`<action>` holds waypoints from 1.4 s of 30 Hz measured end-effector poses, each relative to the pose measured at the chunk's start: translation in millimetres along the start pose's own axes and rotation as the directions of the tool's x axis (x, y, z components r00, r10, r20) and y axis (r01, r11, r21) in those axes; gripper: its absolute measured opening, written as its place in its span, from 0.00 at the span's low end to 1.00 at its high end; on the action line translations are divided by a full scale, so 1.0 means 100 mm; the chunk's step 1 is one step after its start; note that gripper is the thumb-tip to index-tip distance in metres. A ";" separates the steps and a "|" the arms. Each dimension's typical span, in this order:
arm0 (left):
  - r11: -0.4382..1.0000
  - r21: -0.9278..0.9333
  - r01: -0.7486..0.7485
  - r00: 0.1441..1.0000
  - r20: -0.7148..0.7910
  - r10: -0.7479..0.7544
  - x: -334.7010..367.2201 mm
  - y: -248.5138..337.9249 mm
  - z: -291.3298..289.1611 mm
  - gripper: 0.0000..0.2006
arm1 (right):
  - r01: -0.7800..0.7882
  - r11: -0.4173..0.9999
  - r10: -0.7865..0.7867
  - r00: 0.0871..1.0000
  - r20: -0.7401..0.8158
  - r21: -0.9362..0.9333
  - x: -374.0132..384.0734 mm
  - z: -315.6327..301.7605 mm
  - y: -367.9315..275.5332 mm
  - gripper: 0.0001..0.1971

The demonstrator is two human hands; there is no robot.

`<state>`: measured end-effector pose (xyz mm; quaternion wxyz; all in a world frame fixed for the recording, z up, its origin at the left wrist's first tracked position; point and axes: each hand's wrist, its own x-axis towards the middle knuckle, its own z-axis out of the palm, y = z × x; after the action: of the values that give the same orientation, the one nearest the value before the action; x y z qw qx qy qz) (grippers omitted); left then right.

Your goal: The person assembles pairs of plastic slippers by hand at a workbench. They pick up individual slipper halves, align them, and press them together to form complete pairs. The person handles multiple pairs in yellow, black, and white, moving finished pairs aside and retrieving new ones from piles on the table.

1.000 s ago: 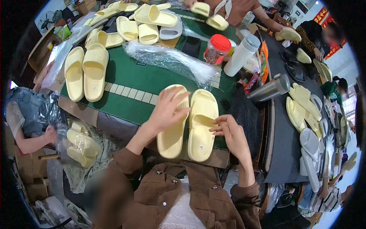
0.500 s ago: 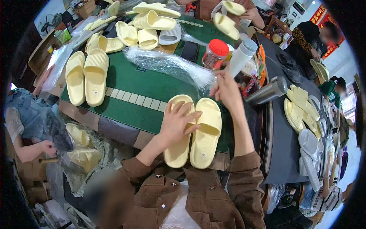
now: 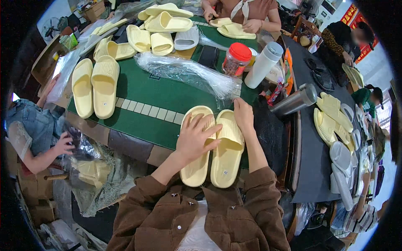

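A pair of pale yellow slippers lies side by side at the table's near edge. My left hand (image 3: pixel 196 137) rests spread over the strap of the left slipper (image 3: pixel 196 169), its thumb reaching to the right slipper (image 3: pixel 225 165). Just beyond the right slipper's far end, my right hand (image 3: pixel 244 115) has its fingers bent together. Its fingertips are by the near end of a bundle of clear plastic bags (image 3: pixel 184 71); whatever they pinch is too small to make out.
Another yellow pair (image 3: pixel 104 85) stands left on the green table mat (image 3: pixel 138 90). Behind the bags are piled slippers (image 3: pixel 167 23), a black case (image 3: pixel 208 56), a red-lidded jar (image 3: pixel 236 60), a white bottle (image 3: pixel 264 65) and a steel flask (image 3: pixel 295 100). Co-workers sit left and opposite.
My right hand has come down and nearer, from beside the white bottle to the bags' near end. My left hand stays on the slipper. The person opposite has lowered a pair to the table.
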<state>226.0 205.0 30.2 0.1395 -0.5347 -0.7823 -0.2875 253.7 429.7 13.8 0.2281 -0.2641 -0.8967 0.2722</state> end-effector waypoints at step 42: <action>1.000 0.010 0.008 1.000 -0.012 -0.008 0.00 0.01 0.00 0.21 | 0.124 0.992 -0.124 0.992 0.003 -0.038 0.17 0.13 -0.09 0.12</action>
<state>227.1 205.8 30.3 0.1457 -0.5293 -0.7848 -0.2875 230.2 428.3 13.9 0.2391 -0.2121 -0.9166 0.2404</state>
